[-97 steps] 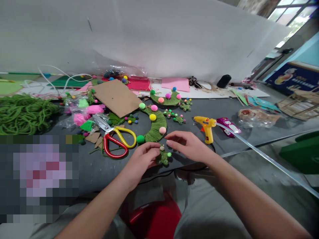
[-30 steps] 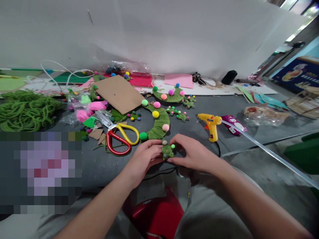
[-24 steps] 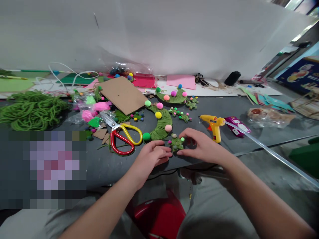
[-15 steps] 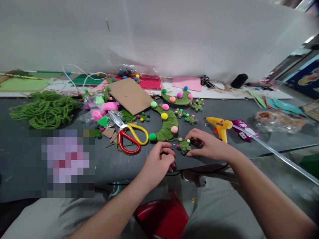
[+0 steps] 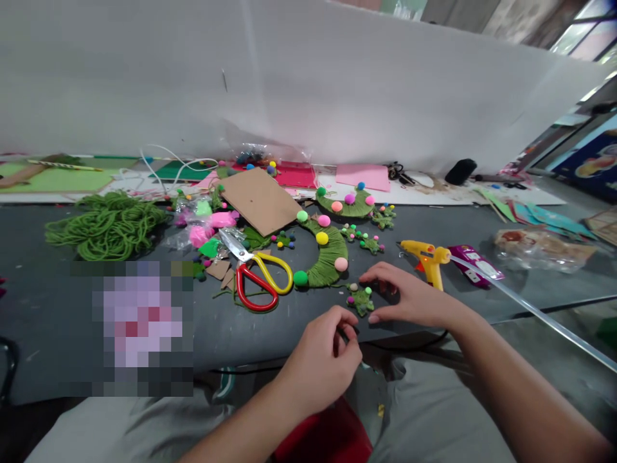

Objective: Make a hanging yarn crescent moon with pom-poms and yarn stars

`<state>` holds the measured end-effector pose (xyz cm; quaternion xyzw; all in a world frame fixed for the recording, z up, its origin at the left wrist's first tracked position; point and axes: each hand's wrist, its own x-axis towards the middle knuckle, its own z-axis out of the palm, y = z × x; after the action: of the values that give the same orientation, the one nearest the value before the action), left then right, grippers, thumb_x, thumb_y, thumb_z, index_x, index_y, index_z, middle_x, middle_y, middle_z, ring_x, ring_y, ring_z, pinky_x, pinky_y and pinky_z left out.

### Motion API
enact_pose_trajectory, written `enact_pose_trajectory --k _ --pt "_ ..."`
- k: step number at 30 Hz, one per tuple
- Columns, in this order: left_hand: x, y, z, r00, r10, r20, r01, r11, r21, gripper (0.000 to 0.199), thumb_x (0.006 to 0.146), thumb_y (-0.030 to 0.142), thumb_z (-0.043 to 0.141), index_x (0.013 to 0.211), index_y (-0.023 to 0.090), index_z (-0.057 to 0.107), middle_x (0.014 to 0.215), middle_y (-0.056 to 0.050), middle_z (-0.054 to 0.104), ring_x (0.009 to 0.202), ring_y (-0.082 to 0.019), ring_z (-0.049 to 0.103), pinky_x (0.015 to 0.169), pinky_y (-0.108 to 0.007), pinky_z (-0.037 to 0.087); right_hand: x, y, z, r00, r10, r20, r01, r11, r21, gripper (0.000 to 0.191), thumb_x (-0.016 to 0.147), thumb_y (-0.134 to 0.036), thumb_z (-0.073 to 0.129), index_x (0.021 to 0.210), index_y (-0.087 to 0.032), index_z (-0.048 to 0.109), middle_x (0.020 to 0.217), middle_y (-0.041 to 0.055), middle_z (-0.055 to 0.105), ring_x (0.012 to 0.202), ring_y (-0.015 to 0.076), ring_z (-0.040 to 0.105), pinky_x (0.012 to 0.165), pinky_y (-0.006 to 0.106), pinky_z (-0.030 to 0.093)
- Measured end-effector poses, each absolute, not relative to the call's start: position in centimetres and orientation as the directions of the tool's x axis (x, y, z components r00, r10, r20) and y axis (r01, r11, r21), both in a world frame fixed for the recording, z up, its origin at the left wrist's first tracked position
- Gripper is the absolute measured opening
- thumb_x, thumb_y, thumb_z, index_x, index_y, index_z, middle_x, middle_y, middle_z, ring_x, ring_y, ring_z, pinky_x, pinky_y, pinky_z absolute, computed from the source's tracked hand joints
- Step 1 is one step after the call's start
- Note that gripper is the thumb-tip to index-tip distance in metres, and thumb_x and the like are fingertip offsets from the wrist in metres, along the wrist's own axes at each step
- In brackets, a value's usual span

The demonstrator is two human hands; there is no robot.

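Observation:
My left hand (image 5: 322, 360) is above the table's front edge, its fingers curled in towards the thumb; anything pinched there is hidden. My right hand (image 5: 409, 297) has its fingers and thumb apart, just right of a small green yarn-wrapped star (image 5: 360, 303) with pompoms on its tips, a narrow gap between them. Beyond my left hand lies a green yarn-wrapped crescent (image 5: 328, 260) dotted with coloured pompoms. Scissors (image 5: 255, 273) with red and yellow handles rest left of it. Behind the crescent are smaller pompom stars (image 5: 372, 245) and a second crescent (image 5: 351, 204).
Right of my right hand are a yellow glue gun (image 5: 427, 257) with a long glue stick and a purple packet (image 5: 475, 265). Farther left lie green yarn (image 5: 108, 228), a cardboard sheet (image 5: 260, 200) and pink pompoms in bags (image 5: 200, 236). A red stool (image 5: 328, 437) is below.
My left hand has moved right and towards me, nearer the small star. My right thumb, earlier at the star's edge, is now slightly away from it. The view has tilted up a little.

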<state>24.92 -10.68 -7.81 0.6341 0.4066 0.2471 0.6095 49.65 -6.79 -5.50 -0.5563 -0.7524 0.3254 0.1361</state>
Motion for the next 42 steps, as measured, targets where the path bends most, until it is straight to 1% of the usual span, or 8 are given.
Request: enact_pose_trajectory --k 5,8,13,17,22,29,35,42 --pt "23.2 -8.2 -4.8 0.515 0.857 -0.03 0.247 -0.115 0.962 0.015 0.09 0.029 0.055 0.097 0.022 0.067 0.076 -0.002 0.064 0.062 -0.014 0.052 0.058 -0.025 0.038 48.8 -6.3 -4.8 -0.227 0.973 0.027 0.735 0.19 -0.651 0.045 0.084 -0.056 0.07 0.116 -0.024 0.064 0.108 0.006 0.065 0.084 0.0191 0.059 0.075 0.034 0.05" --pt "19.6 -2.3 -2.9 0.212 0.948 0.236 0.403 -0.305 0.863 0.013 0.084 0.027 0.062 0.094 0.023 0.07 0.084 -0.003 0.068 0.069 -0.017 0.056 0.069 -0.028 0.041 47.7 -5.8 -4.6 -0.159 0.978 0.138 0.728 0.21 -0.653 0.036 0.091 -0.054 0.062 0.108 -0.022 0.066 0.097 0.0052 0.067 0.071 0.0161 0.056 0.066 0.032 0.047" --pt "13.9 8.8 -3.2 0.024 0.965 0.263 0.899 -0.136 0.417 0.026 0.078 0.023 0.063 0.103 0.017 0.068 0.115 -0.016 0.065 0.109 -0.034 0.057 0.093 -0.041 0.042 46.1 -5.5 -4.2 -0.204 0.967 0.152 0.694 0.253 -0.675 0.032 0.094 -0.05 0.059 0.105 -0.021 0.067 0.092 0.0048 0.066 0.07 0.0153 0.056 0.065 0.031 0.047" --pt "12.5 12.1 -4.8 0.074 0.971 0.228 0.951 -0.137 0.277 0.021 0.073 0.025 0.07 0.091 0.014 0.069 0.115 -0.022 0.062 0.117 -0.045 0.052 0.096 -0.053 0.04 45.5 -5.5 -3.9 -0.232 0.964 0.133 0.679 0.258 -0.687 0.029 0.094 -0.047 0.059 0.104 -0.021 0.068 0.091 0.0044 0.066 0.072 0.0154 0.056 0.066 0.03 0.046" --pt "12.1 12.1 -4.9 0.103 0.95 0.295 0.932 -0.196 0.304 0.01 0.075 0.019 0.066 0.067 0.016 0.062 0.094 -0.014 0.067 0.12 -0.04 0.052 0.098 -0.05 0.037 45.5 -5.5 -4.0 -0.226 0.962 0.154 0.648 0.266 -0.714 0.028 0.095 -0.046 0.06 0.105 -0.022 0.068 0.094 0.0044 0.068 0.071 0.0148 0.056 0.067 0.029 0.046" --pt "11.1 9.1 -2.2 0.085 0.938 0.337 0.902 -0.216 0.373 0.031 0.092 0.038 0.053 0.09 0.014 0.072 0.096 -0.009 0.07 0.098 -0.028 0.062 0.087 -0.038 0.042 45.0 -5.5 -4.0 -0.232 0.956 0.178 0.625 0.287 -0.726 0.028 0.096 -0.046 0.057 0.101 -0.021 0.068 0.092 0.0045 0.069 0.071 0.0145 0.056 0.066 0.03 0.046" --pt "12.7 2.6 0.1 0.034 0.977 0.212 0.682 -0.178 0.71 0.039 0.09 0.05 0.059 0.099 0.014 0.074 0.085 -0.005 0.071 0.082 -0.021 0.062 0.072 -0.028 0.045 44.0 -5.4 -4.1 -0.266 0.945 0.19 0.605 0.317 -0.731 0.027 0.094 -0.043 0.061 0.104 -0.019 0.068 0.093 0.0048 0.067 0.071 0.0146 0.055 0.067 0.029 0.047" --pt "20.4 -4.8 -1.3 0.348 0.937 0.027 0.246 -0.119 0.962 0.029 0.09 0.045 0.064 0.095 0.019 0.076 0.088 -0.005 0.075 0.076 -0.018 0.065 0.068 -0.025 0.048 42.1 -6.3 -4.6 -0.309 0.906 0.288 0.495 0.412 -0.765 0.06 0.083 -0.047 0.076 0.136 -0.024 0.059 0.106 0.0052 0.07 0.081 0.0168 0.062 0.074 0.03 0.053"
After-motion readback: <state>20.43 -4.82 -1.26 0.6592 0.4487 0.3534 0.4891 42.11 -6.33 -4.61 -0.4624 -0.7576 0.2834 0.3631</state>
